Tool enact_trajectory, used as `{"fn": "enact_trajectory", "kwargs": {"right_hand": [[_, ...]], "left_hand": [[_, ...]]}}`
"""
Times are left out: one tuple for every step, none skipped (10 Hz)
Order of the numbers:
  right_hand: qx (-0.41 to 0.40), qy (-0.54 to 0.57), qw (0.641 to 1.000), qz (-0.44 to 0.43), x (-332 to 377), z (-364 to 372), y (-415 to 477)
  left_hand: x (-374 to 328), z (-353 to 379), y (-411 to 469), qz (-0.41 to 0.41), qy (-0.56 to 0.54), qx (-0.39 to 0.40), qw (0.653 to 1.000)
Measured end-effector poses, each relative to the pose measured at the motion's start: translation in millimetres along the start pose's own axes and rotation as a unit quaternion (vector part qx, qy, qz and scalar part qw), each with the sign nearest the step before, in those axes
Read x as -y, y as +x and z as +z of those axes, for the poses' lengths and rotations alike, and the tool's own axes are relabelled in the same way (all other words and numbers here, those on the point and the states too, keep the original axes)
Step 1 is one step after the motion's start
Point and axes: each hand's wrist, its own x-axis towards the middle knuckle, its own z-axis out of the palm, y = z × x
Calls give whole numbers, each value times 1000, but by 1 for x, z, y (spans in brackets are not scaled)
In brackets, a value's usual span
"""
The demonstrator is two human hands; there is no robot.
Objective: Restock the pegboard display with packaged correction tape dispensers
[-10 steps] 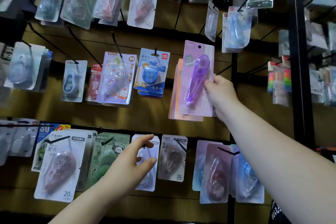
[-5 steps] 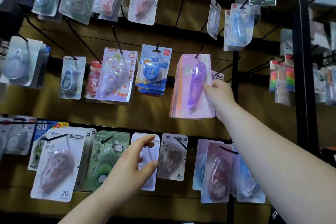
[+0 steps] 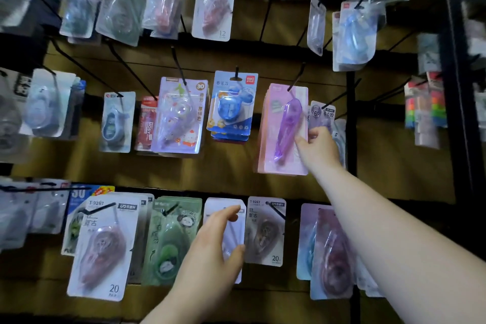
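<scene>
A pink card with a purple correction tape dispenser (image 3: 286,126) hangs at the front of a stack on a black peg (image 3: 297,77) in the middle row. My right hand (image 3: 318,147) pinches that card's lower right edge, thumb on the front. My left hand (image 3: 213,247) is low in the bottom row, fingers relaxed and spread over a white carded pack (image 3: 223,218); it grips nothing that I can see.
Carded dispensers fill the wooden pegboard: a blue one (image 3: 232,105), a lilac one (image 3: 181,116), a green one (image 3: 171,239), a brown one marked 20 (image 3: 102,247). A black upright post (image 3: 457,87) stands at the right, with coloured sticky notes (image 3: 423,110) beside it.
My right hand brought the purple pack down onto the peg; it now hangs flush on the stack. My left hand stayed over the white pack in the bottom row.
</scene>
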Motion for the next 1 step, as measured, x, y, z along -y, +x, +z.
{"fn": "enact_trajectory", "kwargs": {"right_hand": [[-55,-5,997,-56,0,-21,-16]], "left_hand": [[-5,0,-1,-11,0,-4,1000]]}}
